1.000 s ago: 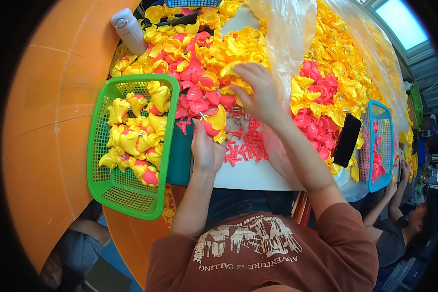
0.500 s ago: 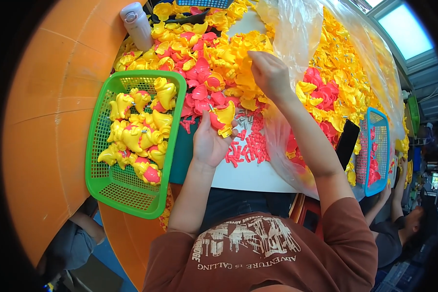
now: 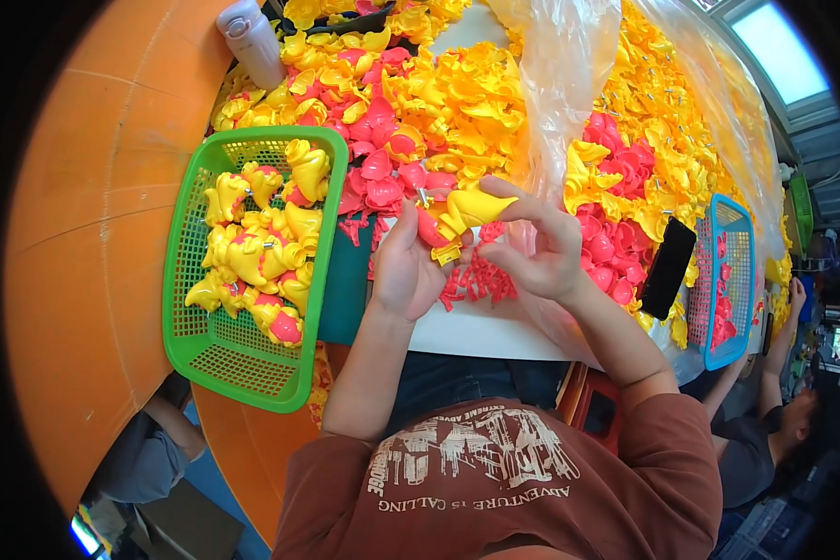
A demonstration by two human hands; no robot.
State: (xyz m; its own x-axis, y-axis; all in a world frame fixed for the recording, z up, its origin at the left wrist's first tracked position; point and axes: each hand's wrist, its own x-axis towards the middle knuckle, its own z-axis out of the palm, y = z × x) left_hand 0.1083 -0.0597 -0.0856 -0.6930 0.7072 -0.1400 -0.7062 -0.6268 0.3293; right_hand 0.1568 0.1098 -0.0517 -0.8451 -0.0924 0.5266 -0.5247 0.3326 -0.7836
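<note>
Just over the white bench (image 3: 481, 334), the left hand (image 3: 406, 275) has its grip closed on a pink-and-yellow plastic toy shell (image 3: 462, 213), right of the green basket (image 3: 318, 308). The right hand (image 3: 553, 257) reaches the shell's yellow tip, thumb spread lower; whether its grip pinches, I cannot tell.

I wear a brown T-shirt (image 3: 607, 513) with a pale, distressed print (image 3: 481, 457) and lettering (image 3: 471, 503) on the front. Its short sleeves (image 3: 667, 434) leave my forearms (image 3: 369, 373) and hands (image 3: 406, 275) bare; my trousers (image 3: 457, 378) are dark blue.
</note>
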